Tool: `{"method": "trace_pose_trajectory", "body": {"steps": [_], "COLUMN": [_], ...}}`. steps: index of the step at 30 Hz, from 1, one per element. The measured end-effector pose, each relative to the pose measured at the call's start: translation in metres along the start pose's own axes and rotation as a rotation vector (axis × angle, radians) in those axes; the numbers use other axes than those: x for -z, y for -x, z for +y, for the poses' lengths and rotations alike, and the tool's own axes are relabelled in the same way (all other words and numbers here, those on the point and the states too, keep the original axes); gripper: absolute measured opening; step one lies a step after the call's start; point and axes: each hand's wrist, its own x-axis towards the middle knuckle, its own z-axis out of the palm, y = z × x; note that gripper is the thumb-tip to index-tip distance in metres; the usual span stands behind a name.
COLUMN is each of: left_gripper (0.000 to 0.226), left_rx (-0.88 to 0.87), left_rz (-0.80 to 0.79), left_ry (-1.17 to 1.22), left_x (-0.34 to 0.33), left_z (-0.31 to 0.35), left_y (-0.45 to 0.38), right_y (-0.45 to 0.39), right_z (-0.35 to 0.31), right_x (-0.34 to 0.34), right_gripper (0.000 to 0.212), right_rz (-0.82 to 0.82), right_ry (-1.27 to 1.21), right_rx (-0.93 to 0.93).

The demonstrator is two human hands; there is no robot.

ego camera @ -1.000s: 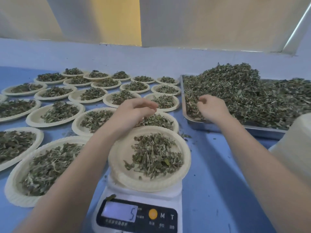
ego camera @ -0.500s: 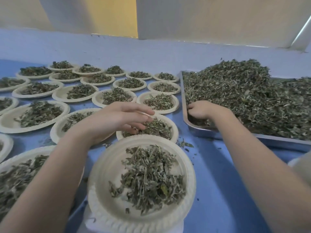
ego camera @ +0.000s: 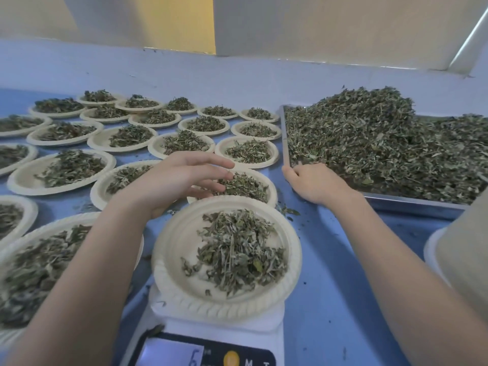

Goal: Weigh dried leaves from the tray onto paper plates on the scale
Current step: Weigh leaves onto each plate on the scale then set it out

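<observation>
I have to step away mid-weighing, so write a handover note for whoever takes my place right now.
Left hand: open, fingers spread above the filled plate behind the scale.
Right hand: curled in the leaves at the tray's near-left corner; a pinch can't be confirmed.
Plate on the scale: holds a leaf pile; the display is partly cut off.
Done: many filled plates sit on the left.
Left: finish this portion, move it off, carry on from the tray's heap.
</observation>
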Motion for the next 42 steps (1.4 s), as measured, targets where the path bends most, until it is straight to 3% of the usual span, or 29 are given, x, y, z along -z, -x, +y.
{"method": "trace_pose_trajectory", "body": {"steps": [3,8,12,16,22,28,32,35,42], "left_gripper": [0.020,0.018,0.017,0.016,0.023,0.027,0.040,0.052,0.037], "left_rx": [0.010,0.019,0.033,0.047,0.003,-0.026,-0.008,-0.007,-0.002], "left_rz": [0.071,0.166,0.182,0.190,0.246,0.239,0.185,0.157,0.171], "left_ry": [0.039,0.101,0.108,0.116,0.149,0.041,0.080,0.077,0.061], "left_x": [0.001,0.004,0.004,0.005,0.008,0.006,0.006,0.005,0.005], "left_z": [-0.001,-0.003,-0.005,-0.009,-0.010,-0.009,-0.011,-0.012,-0.011], "left_y": [0.001,0.002,-0.002,-0.004,-0.003,-0.002,-0.002,-0.003,-0.002], "right_y": [-0.001,0.000,0.020,0.053,0.079,0.084,0.082,0.083,0.083], "right_z": [0.000,-0.003,-0.045,-0.101,-0.129,-0.134,-0.131,-0.128,-0.124], "right_x": [0.001,0.017,0.042,0.060,0.049,0.047,0.049,0.054,0.060], "right_gripper": [0.052,0.045,0.048,0.047,0.028,0.025,0.010,0.022,0.025], "right_rz": [0.077,0.228,0.349,0.152,-0.123,-0.150,-0.175,-0.212,-0.229], "right_ry": [-0.015,-0.086,-0.354,-0.452,-0.213,-0.234,-0.254,-0.247,-0.354], "right_rx": [-0.002,-0.121,0.091,0.389,0.555,0.604,0.600,0.609,0.708]}}
